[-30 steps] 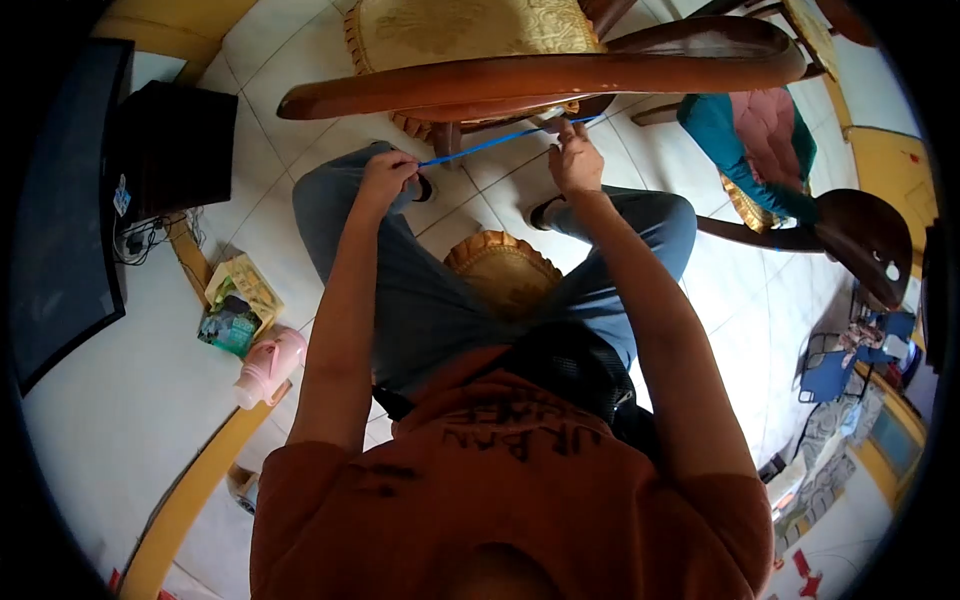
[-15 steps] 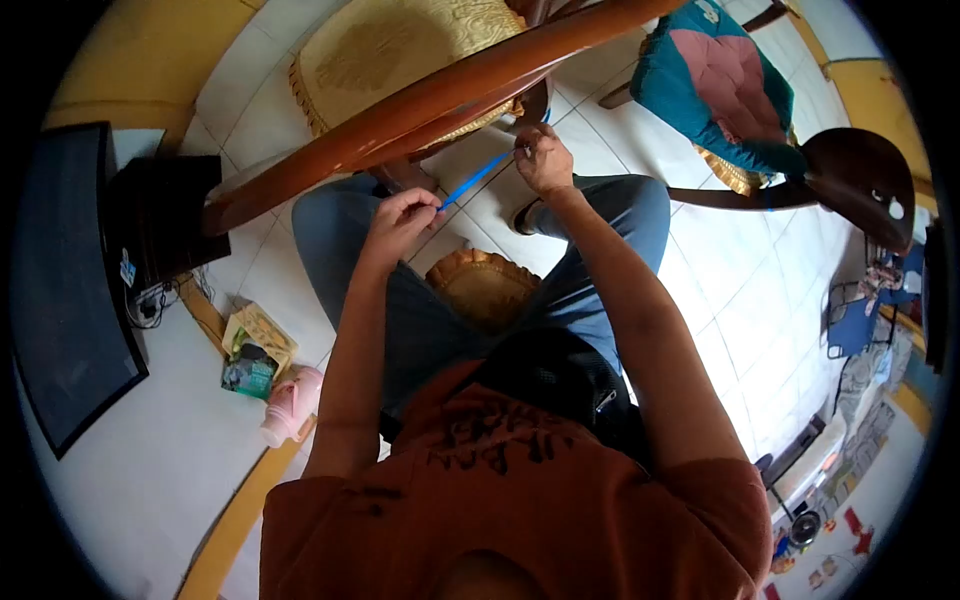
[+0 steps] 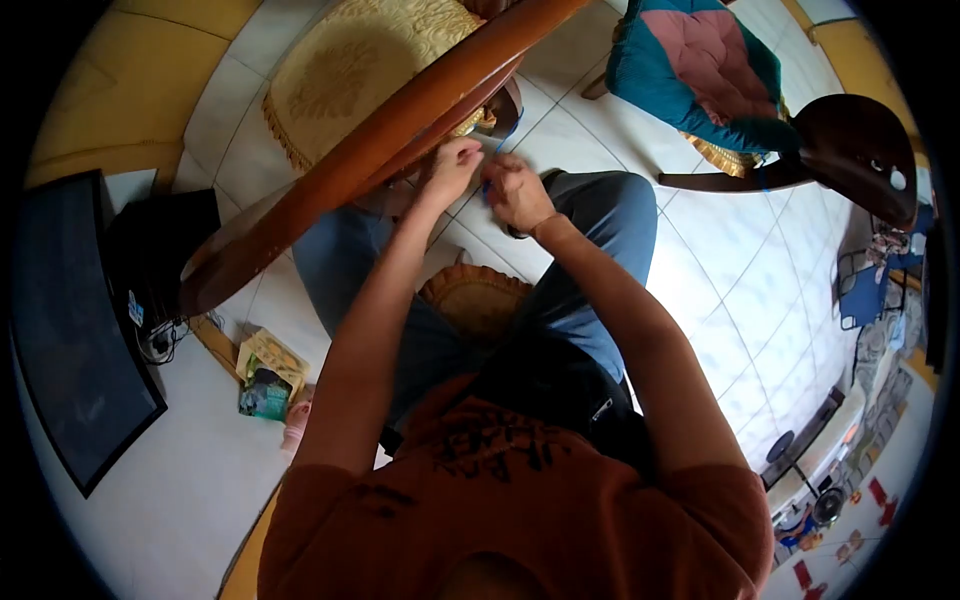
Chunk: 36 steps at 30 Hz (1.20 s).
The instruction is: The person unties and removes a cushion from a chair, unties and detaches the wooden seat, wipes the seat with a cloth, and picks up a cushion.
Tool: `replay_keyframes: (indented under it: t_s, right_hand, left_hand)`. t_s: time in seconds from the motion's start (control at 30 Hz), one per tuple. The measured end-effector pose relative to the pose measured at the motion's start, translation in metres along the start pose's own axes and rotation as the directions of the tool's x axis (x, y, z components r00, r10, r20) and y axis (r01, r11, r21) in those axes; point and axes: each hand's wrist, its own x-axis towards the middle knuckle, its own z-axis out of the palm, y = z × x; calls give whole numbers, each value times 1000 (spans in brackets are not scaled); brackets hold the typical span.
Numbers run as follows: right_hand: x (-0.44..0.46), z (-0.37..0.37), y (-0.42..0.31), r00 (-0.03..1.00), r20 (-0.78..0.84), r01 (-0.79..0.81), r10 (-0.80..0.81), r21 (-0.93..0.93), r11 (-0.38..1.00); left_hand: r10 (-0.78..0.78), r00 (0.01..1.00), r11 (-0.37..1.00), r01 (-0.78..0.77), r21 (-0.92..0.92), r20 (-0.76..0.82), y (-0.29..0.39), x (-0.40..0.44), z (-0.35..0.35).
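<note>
My left hand (image 3: 453, 172) is closed in a pinch beside a wooden chair's curved rail (image 3: 370, 140); whatever is between its fingertips is too small to tell. Close to its right, my right hand (image 3: 519, 196) has curled fingers on a blue strip (image 3: 487, 188), which shows as a small bit at the fingertips. Another thin stretch of blue runs up by the dark curved wood of the chair. The hands are apart, above the floor between my knees. A pale gold cushion (image 3: 345, 75) with a frilled edge covers the chair's seat.
A second chair with a teal and pink cushion (image 3: 700, 65) stands at the upper right. At the left are a dark screen (image 3: 80, 330), a black box (image 3: 170, 250), a yellow-green packet (image 3: 270, 375) and a partly hidden pink flask (image 3: 296, 422). A gold frilled seat (image 3: 475, 300) is beneath me.
My hands have come close together from either end of the taut blue strip, of which only short bits now show. The view has turned, so the chair rail looks more slanted.
</note>
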Motion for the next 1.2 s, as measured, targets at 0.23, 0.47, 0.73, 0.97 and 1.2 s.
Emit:
replay_keyframes:
  t_s: [0.23, 0.47, 0.73, 0.97, 1.2]
  right_hand:
    - [-9, -12, -5, 993, -34, 111, -109, 49, 993]
    - [0, -37, 5, 999, -32, 39, -35, 133, 990]
    - [56, -30, 75, 750, -311, -534, 583, 234, 812]
    - [93, -12, 111, 641, -17, -724, 768, 320, 611]
    - [140, -52, 113, 640, 372, -768, 672, 349, 538]
  left_hand:
    - [-106, 994, 994, 107, 37, -20, -18, 62, 54]
    - [-402, 907, 824, 419, -381, 129, 1, 67, 43]
    - [-280, 954, 910, 299, -287, 108, 0, 69, 19]
    - [-385, 922, 904, 370, -215, -36, 2, 66, 18]
    - [-338, 941, 922, 332, -198, 1, -6, 76, 9]
